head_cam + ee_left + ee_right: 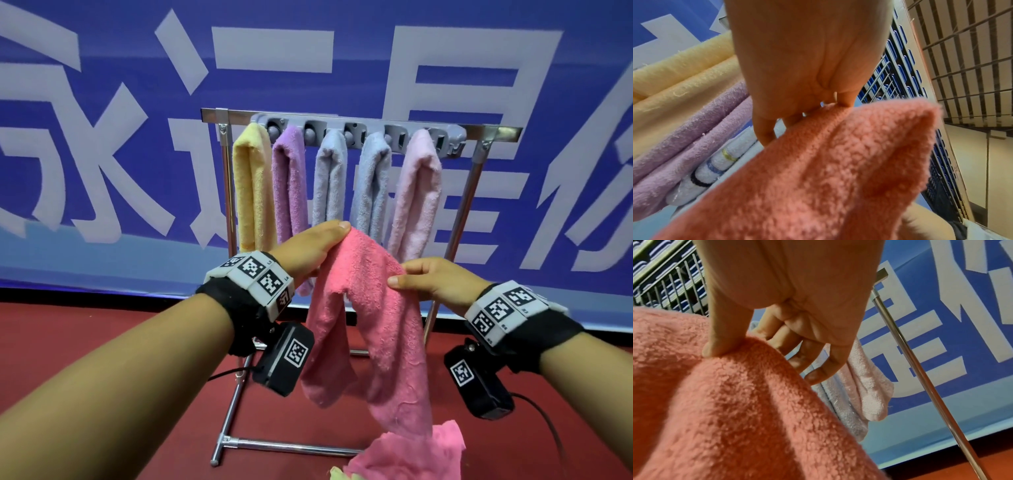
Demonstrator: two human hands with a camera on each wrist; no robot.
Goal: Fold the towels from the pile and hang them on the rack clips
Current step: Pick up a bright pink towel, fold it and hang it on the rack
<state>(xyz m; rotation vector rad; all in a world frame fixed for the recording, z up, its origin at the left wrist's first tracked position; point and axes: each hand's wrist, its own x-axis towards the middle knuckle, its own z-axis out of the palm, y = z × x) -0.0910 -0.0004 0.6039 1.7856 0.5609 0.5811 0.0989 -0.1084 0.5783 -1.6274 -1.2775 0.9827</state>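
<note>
Both grips closed on the pink towel [370,308]: left hand [308,250] pinches its top edge, right hand [442,281] pinches the edge alongside. Towel hangs in front of the rack [476,192], tail reaching the pile [411,459] at its foot. Step: folding, judging by the drape. Five towels hang clipped. Next: halve it, lift to the clip bar's [445,137] right end.
</note>
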